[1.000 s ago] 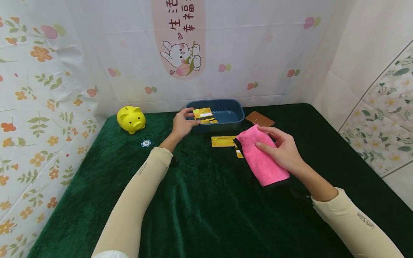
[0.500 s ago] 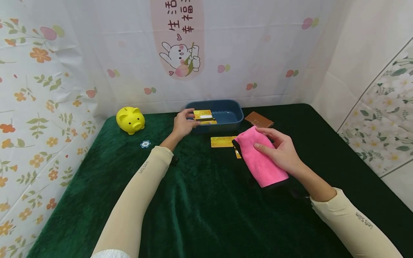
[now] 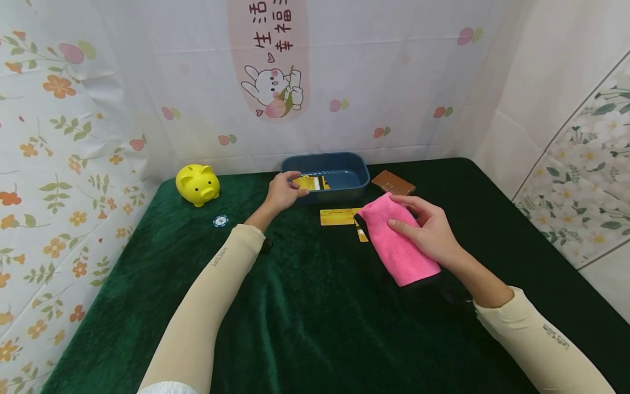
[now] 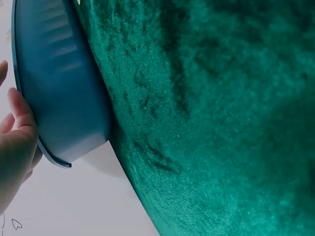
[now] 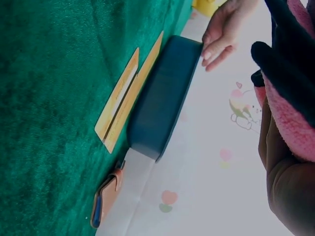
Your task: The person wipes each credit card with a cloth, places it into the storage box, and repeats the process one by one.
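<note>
At the left end of a blue bin (image 3: 349,195), my left hand (image 3: 283,191) hovers over the rim with thumb and fingers apart, holding nothing. Yellow bank cards (image 3: 317,183) lie inside the bin, partly covered by that hand. My right hand (image 3: 433,230) grips a folded pink cloth (image 3: 401,241) with a black edge, thumb on top, above the table. Just left of the cloth, two more yellow bank cards (image 3: 337,217) overlap on the green table; the cloth hides part of them. The right wrist view shows the left hand (image 5: 221,37) at the bin's far end.
A yellow piggy bank (image 3: 198,185) stands at the back left, with a blue and white poker chip (image 3: 220,221) in front of it. The brown leather wallet (image 3: 394,183) lies right of the bin. A printed curtain (image 3: 418,71) rises behind the table.
My left hand has let go of the yellow bank cards, which have dropped into the bin. The right hand keeps its grip on the cloth, almost still.
</note>
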The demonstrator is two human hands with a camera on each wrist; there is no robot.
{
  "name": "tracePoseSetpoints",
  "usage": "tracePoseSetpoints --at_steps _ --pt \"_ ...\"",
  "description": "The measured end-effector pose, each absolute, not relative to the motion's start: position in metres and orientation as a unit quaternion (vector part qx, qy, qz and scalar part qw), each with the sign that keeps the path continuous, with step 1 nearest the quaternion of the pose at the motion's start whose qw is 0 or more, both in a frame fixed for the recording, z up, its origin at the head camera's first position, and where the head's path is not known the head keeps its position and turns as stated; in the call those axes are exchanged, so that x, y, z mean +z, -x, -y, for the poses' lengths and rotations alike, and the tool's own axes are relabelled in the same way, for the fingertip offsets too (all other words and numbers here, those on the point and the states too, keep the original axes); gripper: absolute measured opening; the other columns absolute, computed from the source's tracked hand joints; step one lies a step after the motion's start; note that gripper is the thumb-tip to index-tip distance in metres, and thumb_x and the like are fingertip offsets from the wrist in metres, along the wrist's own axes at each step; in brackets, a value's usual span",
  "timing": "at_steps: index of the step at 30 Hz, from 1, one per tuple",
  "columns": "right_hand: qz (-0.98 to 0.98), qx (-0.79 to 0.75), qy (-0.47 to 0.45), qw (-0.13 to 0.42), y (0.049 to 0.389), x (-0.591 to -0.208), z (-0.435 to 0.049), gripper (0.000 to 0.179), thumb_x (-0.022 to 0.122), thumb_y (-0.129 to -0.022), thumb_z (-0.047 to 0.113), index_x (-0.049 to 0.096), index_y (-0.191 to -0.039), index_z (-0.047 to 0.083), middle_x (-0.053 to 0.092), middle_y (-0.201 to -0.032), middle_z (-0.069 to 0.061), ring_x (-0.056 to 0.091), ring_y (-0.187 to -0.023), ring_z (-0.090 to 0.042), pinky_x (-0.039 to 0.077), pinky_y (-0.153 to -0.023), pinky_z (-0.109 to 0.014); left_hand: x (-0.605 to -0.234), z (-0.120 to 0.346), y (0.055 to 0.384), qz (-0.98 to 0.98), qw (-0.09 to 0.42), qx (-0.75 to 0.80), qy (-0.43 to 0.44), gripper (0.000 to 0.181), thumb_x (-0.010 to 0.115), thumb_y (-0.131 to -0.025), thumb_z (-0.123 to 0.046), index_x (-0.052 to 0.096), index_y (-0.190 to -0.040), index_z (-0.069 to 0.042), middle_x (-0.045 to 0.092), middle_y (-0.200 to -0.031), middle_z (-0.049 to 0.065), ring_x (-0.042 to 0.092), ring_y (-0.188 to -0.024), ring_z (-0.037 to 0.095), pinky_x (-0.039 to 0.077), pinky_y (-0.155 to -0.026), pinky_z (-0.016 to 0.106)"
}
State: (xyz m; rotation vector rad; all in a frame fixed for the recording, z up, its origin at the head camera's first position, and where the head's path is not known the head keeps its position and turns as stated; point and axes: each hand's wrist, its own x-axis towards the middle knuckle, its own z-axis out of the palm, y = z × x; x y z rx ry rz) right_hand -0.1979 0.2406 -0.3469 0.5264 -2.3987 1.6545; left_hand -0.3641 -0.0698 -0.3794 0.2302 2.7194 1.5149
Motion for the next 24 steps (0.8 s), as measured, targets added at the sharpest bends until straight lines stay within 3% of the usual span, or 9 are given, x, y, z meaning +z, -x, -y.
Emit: tracePoseSetpoints --at_steps 14,19,24 --pt "0.805 0.561 -0.175 0.082 0.194 -0.347 -0.241 0.045 0.065 -0.094 0.006 0.055 -0.138 0.006 0.061 -0.117 0.002 0.068 -0.081 -0.016 0.059 -0.062 -0.03 -0.381 0.066 0.351 -0.873 -0.006 0.473 -0.119 0.053 0.075 -0.09 -0.014 0.056 -0.139 -0.007 0.05 -0.142 0.013 0.053 -0.123 0.033 0.052 -0.096 0.042" --pt "0.808 0.558 -0.172 0.078 0.195 -0.348 -0.24 0.046 0.066 -0.095 0.007 0.055 -0.139 0.007 0.061 -0.118 0.003 0.068 -0.081 -0.016 0.059 -0.062 -0.031 -0.382 0.063 0.341 -0.877 -0.04 0.449 -0.164 0.051 0.075 -0.09 -0.015 0.058 -0.137 -0.009 0.05 -0.139 0.012 0.056 -0.119 0.03 0.052 -0.096 0.041" --pt "0.808 0.558 -0.169 0.077 0.196 -0.349 -0.239 0.045 0.066 -0.095 0.008 0.055 -0.138 0.007 0.061 -0.119 0.003 0.068 -0.081 -0.017 0.059 -0.062 -0.031 -0.381 0.057 0.33 -0.871 -0.025 0.446 -0.206 0.052 0.076 -0.089 -0.017 0.058 -0.137 -0.008 0.054 -0.139 0.01 0.059 -0.116 0.029 0.054 -0.091 0.041"
